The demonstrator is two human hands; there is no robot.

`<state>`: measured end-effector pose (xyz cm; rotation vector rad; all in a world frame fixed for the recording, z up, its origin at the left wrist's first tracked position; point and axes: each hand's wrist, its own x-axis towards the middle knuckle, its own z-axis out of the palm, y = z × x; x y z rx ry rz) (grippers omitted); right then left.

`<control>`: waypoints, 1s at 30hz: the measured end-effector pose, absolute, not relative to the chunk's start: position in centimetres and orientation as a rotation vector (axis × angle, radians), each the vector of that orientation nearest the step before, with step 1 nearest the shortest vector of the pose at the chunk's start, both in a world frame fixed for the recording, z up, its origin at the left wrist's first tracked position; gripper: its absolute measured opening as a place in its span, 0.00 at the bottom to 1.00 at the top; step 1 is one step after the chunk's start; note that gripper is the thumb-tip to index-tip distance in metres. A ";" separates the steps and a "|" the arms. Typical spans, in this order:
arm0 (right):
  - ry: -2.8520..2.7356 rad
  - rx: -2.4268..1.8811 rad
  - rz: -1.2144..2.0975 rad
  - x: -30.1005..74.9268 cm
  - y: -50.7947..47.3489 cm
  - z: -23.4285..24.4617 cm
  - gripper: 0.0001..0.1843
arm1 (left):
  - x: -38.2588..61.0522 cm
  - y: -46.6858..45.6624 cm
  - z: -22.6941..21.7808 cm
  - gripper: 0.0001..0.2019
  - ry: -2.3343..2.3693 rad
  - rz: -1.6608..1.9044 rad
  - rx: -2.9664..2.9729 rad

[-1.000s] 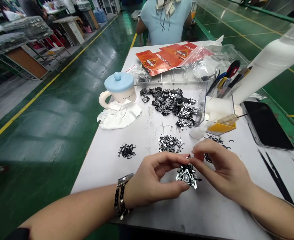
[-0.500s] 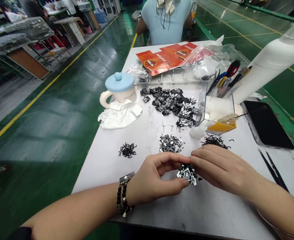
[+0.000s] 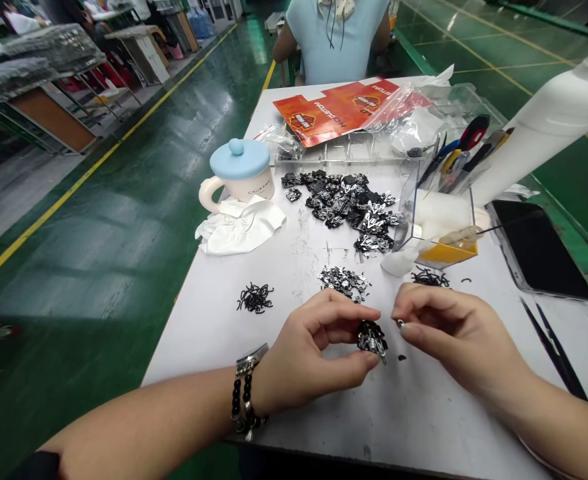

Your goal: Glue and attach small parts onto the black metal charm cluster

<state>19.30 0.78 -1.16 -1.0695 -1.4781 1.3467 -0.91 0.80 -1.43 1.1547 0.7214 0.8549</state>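
Note:
Between its thumb and fingers, my left hand (image 3: 319,350) holds a small black-and-silver part (image 3: 373,339), tilted, above the white table. Just to the right, my right hand (image 3: 457,327) pinches a tiny silvery piece (image 3: 400,323) at its thumb and fingertip, apart from the part. A small dark bit (image 3: 402,358) lies on the table below the hands. Behind my left hand is a pile of small silver pieces (image 3: 345,283). Thin black curved pieces (image 3: 255,298) form a pile to the left, and more black pieces (image 3: 430,277) lie behind my right hand.
Assembled black-and-silver parts (image 3: 344,203) are heaped farther back. A lidded mug (image 3: 247,187) and crumpled tissue (image 3: 241,230) stand left. Rightward are a clear tool holder (image 3: 444,227), a white bottle (image 3: 544,120), a phone (image 3: 539,247) and tweezers (image 3: 554,350). A person (image 3: 337,43) sits beyond the table.
My right hand has drawn away from the part to the right and now shows a tiny silvery piece in its pinch. The part in my left hand has turned.

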 end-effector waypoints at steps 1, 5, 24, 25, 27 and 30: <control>-1.361 -1.077 1.471 19.1 0.6 -1.4 0.02 | -0.9 0.8 -1.4 0.19 0.726 0.859 1.147; -1.077 -1.102 1.778 18.4 0.2 -2.2 0.07 | -0.8 0.8 -1.3 0.17 0.768 0.850 1.121; -0.992 -1.019 1.806 17.9 0.4 -2.6 0.05 | -0.7 0.8 -1.1 0.18 0.823 0.838 1.013; -0.991 -1.012 1.813 18.0 0.4 -2.6 0.05 | -0.7 0.8 -1.1 0.18 0.816 0.844 1.018; -0.981 -1.001 1.834 18.0 0.4 -2.5 0.04 | -0.8 0.8 -1.1 0.18 0.809 0.850 1.030; -0.957 -0.970 1.855 18.0 0.5 -2.4 0.04 | -0.9 0.8 -1.1 0.18 0.807 0.847 1.033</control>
